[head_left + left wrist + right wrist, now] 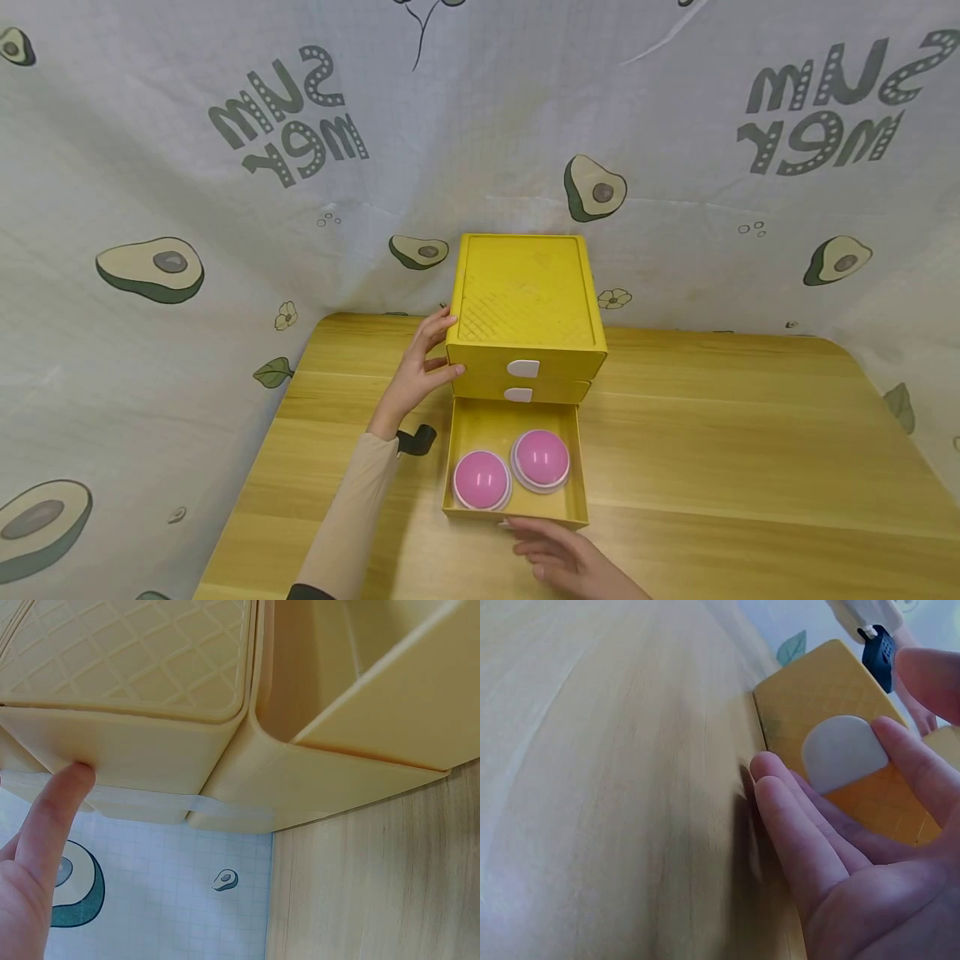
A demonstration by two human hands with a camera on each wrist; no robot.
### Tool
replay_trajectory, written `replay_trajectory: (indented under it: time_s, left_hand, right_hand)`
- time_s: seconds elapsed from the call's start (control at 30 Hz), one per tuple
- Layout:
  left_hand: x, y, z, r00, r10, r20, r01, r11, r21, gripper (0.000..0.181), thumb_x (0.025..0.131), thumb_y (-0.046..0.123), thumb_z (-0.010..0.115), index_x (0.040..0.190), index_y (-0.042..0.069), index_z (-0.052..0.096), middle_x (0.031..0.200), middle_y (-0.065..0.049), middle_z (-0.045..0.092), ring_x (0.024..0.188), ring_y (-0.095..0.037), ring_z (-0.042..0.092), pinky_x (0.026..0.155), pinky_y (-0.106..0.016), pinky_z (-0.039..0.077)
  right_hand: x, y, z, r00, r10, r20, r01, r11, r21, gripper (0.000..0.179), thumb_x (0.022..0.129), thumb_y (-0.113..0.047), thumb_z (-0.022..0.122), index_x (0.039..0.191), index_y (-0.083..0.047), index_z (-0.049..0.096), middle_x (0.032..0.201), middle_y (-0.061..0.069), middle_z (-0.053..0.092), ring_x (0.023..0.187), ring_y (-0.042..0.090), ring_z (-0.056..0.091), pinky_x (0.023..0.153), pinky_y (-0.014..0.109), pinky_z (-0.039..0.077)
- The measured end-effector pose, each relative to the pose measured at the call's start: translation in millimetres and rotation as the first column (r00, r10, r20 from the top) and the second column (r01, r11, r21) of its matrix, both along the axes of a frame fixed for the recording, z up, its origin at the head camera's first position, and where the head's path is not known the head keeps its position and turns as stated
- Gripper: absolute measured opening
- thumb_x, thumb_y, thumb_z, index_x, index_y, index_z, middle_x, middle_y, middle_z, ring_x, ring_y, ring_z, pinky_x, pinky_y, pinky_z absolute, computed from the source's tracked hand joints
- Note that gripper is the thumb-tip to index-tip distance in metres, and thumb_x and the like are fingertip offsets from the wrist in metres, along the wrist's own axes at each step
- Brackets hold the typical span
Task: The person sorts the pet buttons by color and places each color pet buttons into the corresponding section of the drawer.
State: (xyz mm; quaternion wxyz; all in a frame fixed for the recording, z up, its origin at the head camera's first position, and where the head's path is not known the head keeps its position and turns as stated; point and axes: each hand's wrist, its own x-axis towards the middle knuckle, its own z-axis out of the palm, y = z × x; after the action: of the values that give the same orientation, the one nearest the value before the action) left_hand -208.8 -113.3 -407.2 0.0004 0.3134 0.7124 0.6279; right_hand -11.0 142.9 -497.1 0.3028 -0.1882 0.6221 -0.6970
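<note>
A small yellow drawer cabinet (528, 292) stands on the table, its bottom drawer (480, 417) pulled out toward me. Two round pink domes with white rims lie in that drawer, a left dome (481, 480) and a right dome (542, 457). My left hand (415, 372) presses its fingertips against the cabinet's left side; in the left wrist view a finger (56, 817) touches the side wall. At the drawer's front is my right hand (562, 554), fingers mostly extended. Its index fingertip meets the edge of the white handle (844, 752) in the right wrist view, with the thumb apart from it.
Two upper drawers with an upper white pull (522, 368) and a lower white pull (518, 394) are closed. The wooden table (720, 450) extends to both sides. Behind the cabinet hangs a pale curtain (480, 125) printed with avocados and lettering. A dark wrist-worn device (417, 440) sits by my left wrist.
</note>
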Motion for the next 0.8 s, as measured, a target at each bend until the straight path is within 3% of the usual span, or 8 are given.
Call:
replay_trajectory:
  time_s: [0.43,0.57,0.8]
  left_hand:
    - [-0.2,-0.6,-0.2,1.0,-0.012,-0.014,0.012,1.0,0.011,0.063,0.083,-0.012,0.065,0.136,0.002,0.033,0.152,-0.023,0.018,0.125,-0.051,0.035,0.087,-0.061,0.045]
    - [0.1,-0.8,-0.3,1.0,-0.007,-0.01,0.007,1.0,0.005,0.063,0.083,-0.012,0.065,0.136,0.002,0.033,0.153,-0.022,0.018,0.126,-0.049,0.036,0.087,-0.06,0.045]
    - [0.1,-0.6,0.0,1.0,-0.005,-0.006,0.005,1.0,0.008,0.062,0.083,-0.011,0.065,0.136,0.002,0.034,0.152,-0.022,0.019,0.126,-0.049,0.035,0.087,-0.061,0.044]
  right_hand:
    - [-2.7,1.1,1.6,0.999,-0.042,-0.021,0.043,0.999,0.014,0.045,0.1,-0.006,0.043,0.145,-0.003,0.037,0.143,0.027,0.039,0.124,0.027,0.049,0.099,0.029,0.04]
    - [-6.2,0.0,1.1,0.994,-0.053,-0.096,0.052,0.999,-0.012,0.045,0.1,-0.001,0.042,0.144,-0.002,0.037,0.141,0.028,0.04,0.124,0.031,0.049,0.1,0.032,0.04]
    - [-16.7,-1.4,-2.0,0.966,-0.059,-0.251,0.037,0.995,-0.091,0.047,0.097,0.008,0.041,0.144,0.005,0.034,0.139,0.034,0.038,0.12,0.038,0.05,0.099,0.037,0.042]
